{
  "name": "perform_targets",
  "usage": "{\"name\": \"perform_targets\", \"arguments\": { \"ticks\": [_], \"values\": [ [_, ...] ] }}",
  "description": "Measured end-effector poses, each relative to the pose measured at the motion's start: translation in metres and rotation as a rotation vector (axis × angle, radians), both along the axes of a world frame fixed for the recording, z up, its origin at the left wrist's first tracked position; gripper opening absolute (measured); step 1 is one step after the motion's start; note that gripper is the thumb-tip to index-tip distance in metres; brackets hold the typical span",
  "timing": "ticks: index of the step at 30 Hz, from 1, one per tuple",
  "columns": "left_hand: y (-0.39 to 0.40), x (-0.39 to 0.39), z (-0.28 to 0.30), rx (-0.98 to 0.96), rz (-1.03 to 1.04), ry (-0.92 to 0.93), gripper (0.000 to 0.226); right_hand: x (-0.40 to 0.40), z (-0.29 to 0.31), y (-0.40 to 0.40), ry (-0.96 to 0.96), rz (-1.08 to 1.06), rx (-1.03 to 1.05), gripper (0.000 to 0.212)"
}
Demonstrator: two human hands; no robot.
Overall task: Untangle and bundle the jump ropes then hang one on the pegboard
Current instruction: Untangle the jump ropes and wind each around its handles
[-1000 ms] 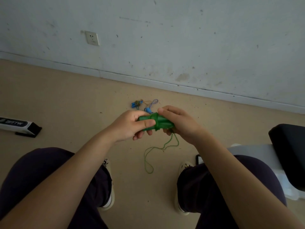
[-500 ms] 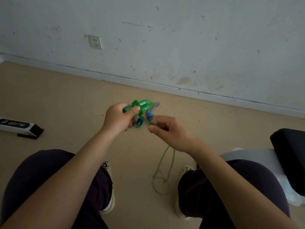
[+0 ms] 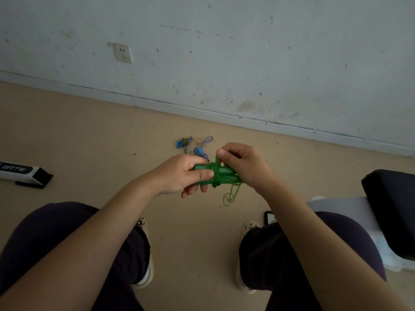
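Two green jump rope handles (image 3: 221, 172) lie side by side between my hands, with green cord wound round their middle. My left hand (image 3: 179, 173) grips the handles' left ends, thumb on top. My right hand (image 3: 243, 164) pinches the cord at the top of the winding, its fingers curled over the handles' right ends. A short loop of loose green cord (image 3: 230, 196) hangs below. On the floor beyond lie a blue-handled jump rope bundle (image 3: 183, 142) and a blue handle with blue-and-white braided rope (image 3: 203, 148). No pegboard is in view.
I sit with both knees and shoes in view over a tan floor. A white and black box (image 3: 22, 172) lies at the left. A black cushion (image 3: 391, 207) on a white seat stands at the right. A wall with a socket (image 3: 122, 53) runs behind.
My hands were apart with a long cord loop hanging; now they have come together again, more cord is wound on the handles, and the hanging loop is much shorter.
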State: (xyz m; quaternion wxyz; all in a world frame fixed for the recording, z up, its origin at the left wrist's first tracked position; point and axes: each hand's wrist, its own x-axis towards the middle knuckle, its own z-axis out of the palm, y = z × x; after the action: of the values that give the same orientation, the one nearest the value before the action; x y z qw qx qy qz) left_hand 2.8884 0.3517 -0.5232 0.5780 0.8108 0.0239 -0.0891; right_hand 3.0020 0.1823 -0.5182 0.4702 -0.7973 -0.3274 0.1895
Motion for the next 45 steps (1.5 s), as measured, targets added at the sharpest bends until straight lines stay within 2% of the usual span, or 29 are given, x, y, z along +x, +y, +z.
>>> {"name": "perform_targets", "arguments": {
  "ticks": [3, 5, 7, 12, 17, 19, 21, 23, 24, 27, 30, 33, 35, 38, 41, 45],
  "values": [
    [-0.003, -0.003, -0.001, 0.034, -0.007, -0.004, 0.01, 0.001, -0.003, -0.001, 0.116, 0.002, -0.043, 0.024],
    [-0.003, -0.003, -0.001, 0.033, -0.007, -0.011, 0.01, 0.003, -0.002, -0.002, 0.249, 0.009, 0.018, 0.013],
    [-0.003, -0.003, -0.001, 0.021, -0.008, -0.01, 0.01, 0.004, 0.0, -0.003, 0.367, 0.022, 0.096, 0.013],
    [-0.001, -0.001, -0.004, -0.071, 0.038, 0.0, 0.017, 0.003, 0.0, -0.003, 0.416, 0.022, 0.066, 0.024],
    [0.006, 0.004, -0.01, -0.243, 0.219, -0.005, 0.019, 0.003, 0.003, -0.006, 0.496, 0.066, 0.119, 0.026],
    [0.007, 0.004, -0.012, -0.267, 0.235, 0.003, 0.025, 0.003, 0.002, -0.006, 0.473, 0.066, 0.135, 0.024],
    [0.007, 0.004, -0.011, -0.276, 0.217, 0.038, 0.044, 0.002, 0.001, -0.005, 0.439, 0.069, 0.119, 0.024],
    [0.007, 0.003, -0.008, -0.188, 0.183, 0.109, 0.066, 0.001, -0.001, -0.005, 0.392, 0.095, 0.089, 0.022],
    [0.008, 0.002, -0.007, -0.115, 0.151, 0.148, 0.07, 0.001, -0.002, -0.005, 0.354, 0.111, 0.064, 0.021],
    [0.011, 0.001, -0.007, -0.017, 0.044, 0.226, 0.065, 0.0, -0.003, -0.004, 0.281, 0.129, 0.018, 0.02],
    [0.01, 0.0, -0.005, -0.128, 0.026, 0.175, 0.049, 0.003, -0.002, -0.005, 0.36, 0.134, 0.128, 0.034],
    [0.006, 0.0, -0.001, -0.287, 0.034, 0.093, 0.039, 0.003, 0.0, -0.004, 0.511, 0.261, 0.236, 0.07],
    [0.002, 0.0, 0.002, -0.343, 0.103, 0.022, 0.036, -0.002, 0.0, -0.002, 0.569, 0.336, 0.247, 0.059],
    [0.006, 0.003, 0.006, -0.348, 0.386, -0.1, 0.033, -0.009, -0.003, 0.002, 0.496, 0.231, 0.14, 0.028],
    [0.02, 0.005, 0.003, -0.113, 0.626, -0.195, 0.03, -0.016, -0.005, 0.007, 0.257, 0.113, 0.014, 0.01],
    [0.018, 0.008, -0.006, 0.199, 0.634, -0.139, 0.032, -0.021, 0.005, 0.008, -0.13, 0.125, -0.069, 0.015]
  ]
}}
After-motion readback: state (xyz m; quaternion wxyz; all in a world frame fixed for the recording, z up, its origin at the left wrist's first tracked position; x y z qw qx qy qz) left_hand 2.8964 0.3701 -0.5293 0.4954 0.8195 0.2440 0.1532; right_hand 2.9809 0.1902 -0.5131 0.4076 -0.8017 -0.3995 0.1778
